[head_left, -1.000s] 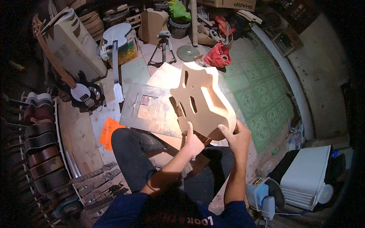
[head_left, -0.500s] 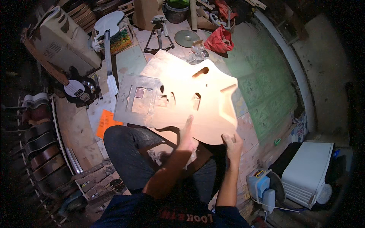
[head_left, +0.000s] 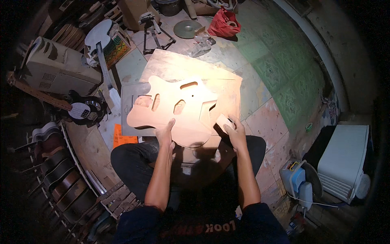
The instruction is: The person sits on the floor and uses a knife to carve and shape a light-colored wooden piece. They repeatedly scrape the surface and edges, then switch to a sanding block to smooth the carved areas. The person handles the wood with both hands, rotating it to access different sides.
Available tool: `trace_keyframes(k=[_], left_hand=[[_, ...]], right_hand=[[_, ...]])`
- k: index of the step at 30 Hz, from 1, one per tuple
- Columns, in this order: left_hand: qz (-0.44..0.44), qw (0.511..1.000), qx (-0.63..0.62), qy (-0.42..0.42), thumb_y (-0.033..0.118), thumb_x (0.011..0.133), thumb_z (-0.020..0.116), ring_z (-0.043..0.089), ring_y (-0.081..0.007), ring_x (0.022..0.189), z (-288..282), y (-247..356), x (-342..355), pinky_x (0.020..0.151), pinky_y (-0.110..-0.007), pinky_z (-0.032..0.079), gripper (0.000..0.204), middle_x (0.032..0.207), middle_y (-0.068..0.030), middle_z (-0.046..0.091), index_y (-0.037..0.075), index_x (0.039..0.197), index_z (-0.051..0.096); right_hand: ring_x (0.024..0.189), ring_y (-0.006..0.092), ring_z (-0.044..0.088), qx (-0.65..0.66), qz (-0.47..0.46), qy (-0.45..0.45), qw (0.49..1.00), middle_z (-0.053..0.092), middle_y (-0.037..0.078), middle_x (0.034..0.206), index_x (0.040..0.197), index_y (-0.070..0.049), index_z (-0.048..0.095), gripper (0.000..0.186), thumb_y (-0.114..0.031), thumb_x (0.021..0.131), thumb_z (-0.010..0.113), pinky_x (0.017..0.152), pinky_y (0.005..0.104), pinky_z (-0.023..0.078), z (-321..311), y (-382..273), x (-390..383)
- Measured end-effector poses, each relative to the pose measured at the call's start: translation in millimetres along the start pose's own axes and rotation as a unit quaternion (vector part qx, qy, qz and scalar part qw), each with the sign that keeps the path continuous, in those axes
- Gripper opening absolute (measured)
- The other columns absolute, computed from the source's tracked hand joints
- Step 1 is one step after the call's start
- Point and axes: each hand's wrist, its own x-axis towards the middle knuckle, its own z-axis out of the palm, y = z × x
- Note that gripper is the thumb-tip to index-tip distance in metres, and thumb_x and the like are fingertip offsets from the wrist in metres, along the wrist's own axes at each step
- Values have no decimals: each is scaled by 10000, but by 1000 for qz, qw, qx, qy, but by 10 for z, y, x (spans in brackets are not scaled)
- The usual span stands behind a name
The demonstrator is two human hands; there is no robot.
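A bare-wood electric guitar body (head_left: 162,116) with routed cavities lies tilted over my lap, brightly lit. My left hand (head_left: 164,135) grips its near edge, thumb on the top face and fingers underneath. Close to the body's right end, my right hand (head_left: 235,134) is closed around a small pale block (head_left: 224,121). Beneath the guitar body is a wide, flat wooden board (head_left: 164,63). A grey sheet (head_left: 127,91) shows at the board's left side, partly covered by the body.
A white guitar (head_left: 99,38) and a black bass guitar (head_left: 83,112) stand at the left, beside a beige cabinet (head_left: 61,69). Ahead are a small tripod (head_left: 152,30), a round disc (head_left: 187,29) and a red bag (head_left: 224,24). A white box-shaped unit (head_left: 343,162) sits at the right.
The guitar body has moved left and nearer, uncovering more of the board. My right hand has let go of its edge and now holds the small block. My left hand has shifted left.
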Motion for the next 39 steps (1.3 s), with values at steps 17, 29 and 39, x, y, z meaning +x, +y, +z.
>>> trace_keyframes(k=[17,29,39], left_hand=[[67,863,492,92,461,716,859,604,-457,1099,-371,-47,78,975,-434,463,976,1211,-337,595,-181,1304,417],[312,692,651,-6,629,562,857,170,-519,1431,384,418,90,1117,-637,198,1253,1520,-345,227,67,1528,292],[234,623,743,-71,781,441,817,-7,-627,1423,424,285,324,1022,-814,68,1425,1572,-377,62,131,1574,246]], right_hand=[[918,433,643,-344,-128,-9,930,661,265,974,1048,18,565,249,-182,921,639,795,470,503,505,363,373],[865,422,536,-390,-265,23,882,543,219,905,889,16,542,199,-107,839,689,779,511,430,773,670,433],[800,389,491,-367,-300,-25,880,487,211,840,844,36,484,193,-50,859,657,729,462,414,758,801,337]])
